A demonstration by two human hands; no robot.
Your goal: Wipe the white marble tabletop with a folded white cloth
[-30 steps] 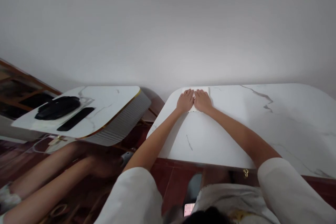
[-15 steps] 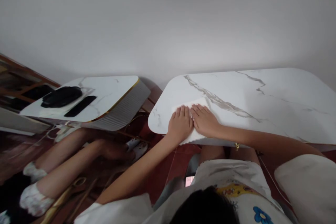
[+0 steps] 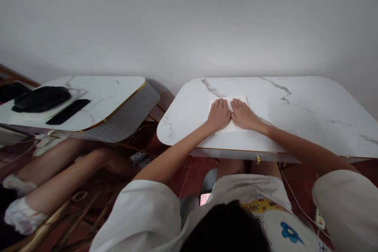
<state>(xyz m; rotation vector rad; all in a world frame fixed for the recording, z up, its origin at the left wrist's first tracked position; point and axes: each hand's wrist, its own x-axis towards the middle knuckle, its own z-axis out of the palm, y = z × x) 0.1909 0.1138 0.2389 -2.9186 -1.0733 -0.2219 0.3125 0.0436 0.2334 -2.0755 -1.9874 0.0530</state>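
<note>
Both of my hands lie flat, side by side, on a white cloth (image 3: 232,128) spread on a white marble-patterned tabletop (image 3: 310,110). My left hand (image 3: 219,115) presses on the cloth's left half, its fingers stretched out away from me. On the right half rests my right hand (image 3: 242,114), also with straight fingers, its thumb side touching or nearly touching the left. Much of the cloth is hidden beneath the palms. Its far edge shows past the fingertips, over the grey vein in the table pattern.
A second marble-patterned table (image 3: 118,90) at the left carries a black bag-like item (image 3: 43,99) and a flat black object (image 3: 68,111). Another person's legs (image 3: 67,181) are below it. A gold drawer knob (image 3: 258,159) fronts my table. A phone (image 3: 204,199) lies beside my lap.
My hands and the cloth have slid away from me and to the right across the tabletop, off its near edge. The camera view has shifted slightly to the right.
</note>
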